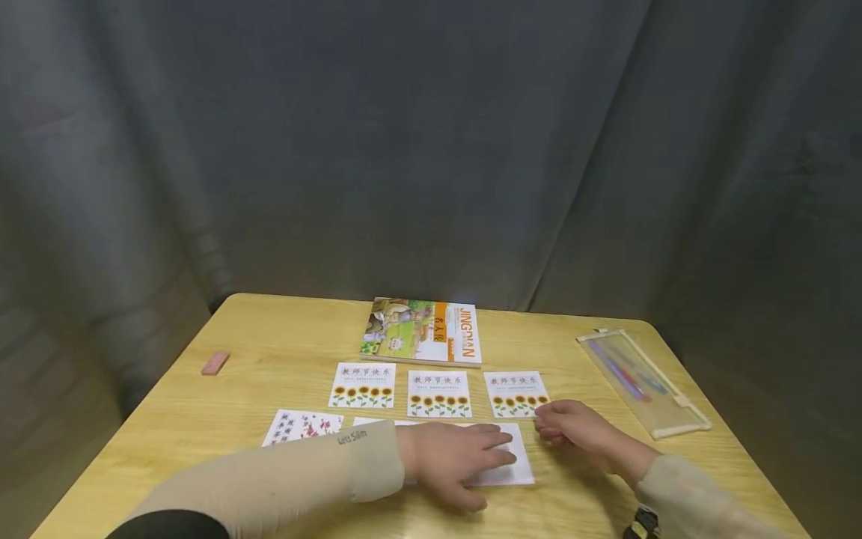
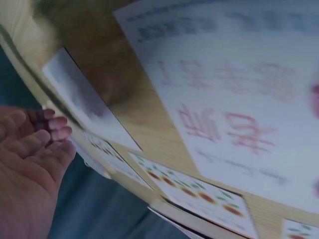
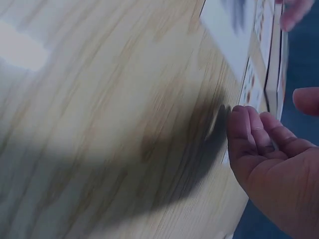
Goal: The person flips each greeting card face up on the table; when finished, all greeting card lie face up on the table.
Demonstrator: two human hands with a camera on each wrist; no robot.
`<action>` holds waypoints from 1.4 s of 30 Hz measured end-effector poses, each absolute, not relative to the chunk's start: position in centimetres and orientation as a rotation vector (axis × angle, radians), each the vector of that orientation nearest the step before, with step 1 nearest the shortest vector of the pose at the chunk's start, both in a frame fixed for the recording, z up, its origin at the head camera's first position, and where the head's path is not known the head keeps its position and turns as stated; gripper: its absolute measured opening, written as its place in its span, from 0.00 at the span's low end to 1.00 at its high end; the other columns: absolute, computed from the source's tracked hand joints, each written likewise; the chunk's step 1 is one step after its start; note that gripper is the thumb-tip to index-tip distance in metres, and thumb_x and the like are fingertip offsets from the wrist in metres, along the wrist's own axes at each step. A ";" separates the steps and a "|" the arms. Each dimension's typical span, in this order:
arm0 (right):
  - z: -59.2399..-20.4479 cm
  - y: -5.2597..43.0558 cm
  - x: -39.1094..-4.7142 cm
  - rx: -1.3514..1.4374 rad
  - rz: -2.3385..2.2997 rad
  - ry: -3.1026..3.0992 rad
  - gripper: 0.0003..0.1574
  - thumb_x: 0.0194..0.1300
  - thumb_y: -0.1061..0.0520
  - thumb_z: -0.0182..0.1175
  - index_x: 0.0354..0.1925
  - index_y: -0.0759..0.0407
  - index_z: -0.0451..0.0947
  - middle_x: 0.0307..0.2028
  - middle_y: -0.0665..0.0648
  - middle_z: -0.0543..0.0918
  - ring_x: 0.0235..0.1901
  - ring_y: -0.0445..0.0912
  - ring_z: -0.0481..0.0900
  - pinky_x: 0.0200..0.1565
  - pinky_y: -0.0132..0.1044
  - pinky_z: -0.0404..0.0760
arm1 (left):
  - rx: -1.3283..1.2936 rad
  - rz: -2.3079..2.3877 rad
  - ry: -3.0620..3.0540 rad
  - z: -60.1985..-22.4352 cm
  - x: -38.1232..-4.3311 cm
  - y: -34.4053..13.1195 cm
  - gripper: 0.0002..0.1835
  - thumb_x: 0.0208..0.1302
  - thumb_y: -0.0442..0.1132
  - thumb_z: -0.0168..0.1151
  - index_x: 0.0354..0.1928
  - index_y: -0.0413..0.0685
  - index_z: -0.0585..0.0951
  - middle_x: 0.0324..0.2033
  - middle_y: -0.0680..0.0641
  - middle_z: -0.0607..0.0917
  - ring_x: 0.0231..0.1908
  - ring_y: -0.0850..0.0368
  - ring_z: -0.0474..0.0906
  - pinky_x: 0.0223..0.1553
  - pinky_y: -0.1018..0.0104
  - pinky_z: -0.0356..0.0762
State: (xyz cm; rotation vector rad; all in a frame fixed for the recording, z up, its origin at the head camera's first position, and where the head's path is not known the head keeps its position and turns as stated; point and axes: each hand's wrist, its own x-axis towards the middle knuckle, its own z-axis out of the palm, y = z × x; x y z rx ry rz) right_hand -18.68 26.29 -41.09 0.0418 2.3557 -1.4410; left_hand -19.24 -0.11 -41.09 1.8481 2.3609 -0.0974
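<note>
My left hand (image 1: 461, 457) hovers over or rests on a white card (image 1: 520, 468) with its fingers spread; contact cannot be told. The hand and sleeve cover much of that white area. In the left wrist view, a larger white card (image 2: 219, 129) with reddish characters lies beneath the wrist. My right hand (image 1: 582, 433) is at the lower right corner of the rightmost sunflower card (image 1: 517, 391). Its fingers bend loosely, and in the right wrist view the thumb (image 3: 305, 101) stands apart from them. Two more sunflower cards, middle (image 1: 440, 391) and left (image 1: 364, 383), complete the row.
Behind the row lies a book (image 1: 404, 333). A clear zip pencil case (image 1: 646, 385) with pens is on the right, and a pink eraser (image 1: 215, 363) on the left. A card with red blossoms (image 1: 313, 425) is partly hidden by the left sleeve. Dark curtains surround the table.
</note>
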 end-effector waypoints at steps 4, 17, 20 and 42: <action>-41.2 27.3 -18.7 0.045 -1.384 2.375 0.27 0.76 0.58 0.56 0.57 0.85 0.71 0.49 0.65 0.84 0.51 0.58 0.83 0.53 0.50 0.82 | 1.906 -0.225 2.329 -41.6 -18.6 0.6 0.42 0.71 0.64 0.56 0.80 0.51 0.62 0.79 0.46 0.60 0.78 0.54 0.53 0.72 0.77 0.46; -41.2 26.8 -18.4 0.011 -1.525 2.161 0.21 0.75 0.62 0.54 0.53 0.83 0.74 0.40 0.57 0.86 0.41 0.45 0.85 0.47 0.39 0.85 | 1.723 -0.196 2.383 -42.2 -17.7 0.6 0.43 0.68 0.68 0.56 0.77 0.51 0.68 0.78 0.50 0.62 0.75 0.59 0.57 0.66 0.74 0.65; -40.9 26.0 -18.2 0.092 -1.527 2.127 0.16 0.73 0.62 0.55 0.49 0.77 0.78 0.35 0.55 0.85 0.35 0.41 0.84 0.41 0.35 0.85 | 1.706 -0.171 2.380 -42.3 -17.7 0.7 0.43 0.68 0.68 0.56 0.77 0.52 0.67 0.78 0.51 0.61 0.76 0.60 0.56 0.66 0.74 0.65; -42.9 25.3 -17.0 0.133 -1.762 1.983 0.16 0.70 0.65 0.59 0.53 0.75 0.73 0.34 0.54 0.82 0.30 0.38 0.79 0.34 0.25 0.81 | 1.719 0.115 2.385 -42.4 -17.5 -0.3 0.40 0.68 0.57 0.61 0.77 0.48 0.67 0.78 0.45 0.60 0.76 0.59 0.54 0.69 0.76 0.57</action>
